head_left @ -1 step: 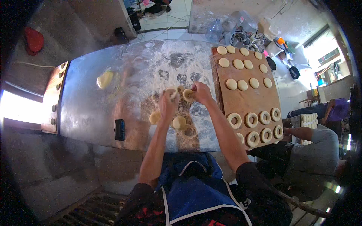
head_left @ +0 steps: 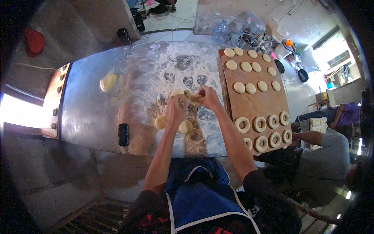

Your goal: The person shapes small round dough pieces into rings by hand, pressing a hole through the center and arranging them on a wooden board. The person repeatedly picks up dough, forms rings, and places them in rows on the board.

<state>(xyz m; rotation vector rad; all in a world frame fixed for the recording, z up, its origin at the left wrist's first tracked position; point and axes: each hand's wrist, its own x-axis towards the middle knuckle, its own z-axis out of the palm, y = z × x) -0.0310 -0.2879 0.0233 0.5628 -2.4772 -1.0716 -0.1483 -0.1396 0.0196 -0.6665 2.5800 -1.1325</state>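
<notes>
My right hand [head_left: 209,98] pinches a piece of dough [head_left: 195,98] above the floury part of a metal table [head_left: 91,117]. The piece looks tilted, almost edge-on. Close to its left is my left hand [head_left: 177,111], its fingers smeared by motion, so I cannot tell whether they grip anything. Just beyond its fingertips shows another pale dough piece [head_left: 177,93], partly hidden. Two round dough balls lie nearer me, one [head_left: 160,122] left of my left wrist and one [head_left: 186,127] to its right.
At the right, a wooden board [head_left: 257,103] carries several dough discs and rings. A yellowish dough lump [head_left: 108,82] and a black case [head_left: 123,134] lie on the table's left half. A person in a grey shirt [head_left: 325,156] is beyond the board's near right corner.
My left hand has shifted slightly right and towards me. The dough in my right hand has tilted from a rounder view to nearly edge-on.
</notes>
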